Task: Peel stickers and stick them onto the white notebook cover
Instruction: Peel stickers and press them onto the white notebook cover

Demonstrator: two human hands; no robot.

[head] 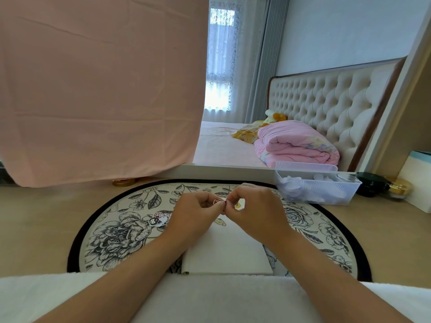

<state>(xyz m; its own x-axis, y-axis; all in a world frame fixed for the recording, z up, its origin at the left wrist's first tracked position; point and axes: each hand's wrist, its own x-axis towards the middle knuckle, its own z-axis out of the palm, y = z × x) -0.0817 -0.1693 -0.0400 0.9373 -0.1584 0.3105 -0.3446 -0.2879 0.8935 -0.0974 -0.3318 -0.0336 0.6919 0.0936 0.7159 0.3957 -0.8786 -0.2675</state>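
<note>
Bedroom floor around you, with a round flowered mat (pixel 112 234) under your work. Your left hand (pixel 196 213) and right hand (pixel 254 210) are together, fingertips pinched on one small sticker (pixel 218 202), which looks mid-peel. Directly below your hands lies the white notebook (pixel 224 252); one sticker seems already on its far edge (pixel 220 222), under your right hand, though that is partly hidden. Just left of your left hand, loose stickers (pixel 159 220) wait on the mat. Most of the cover is bare, so I judge you are early on.
</note>
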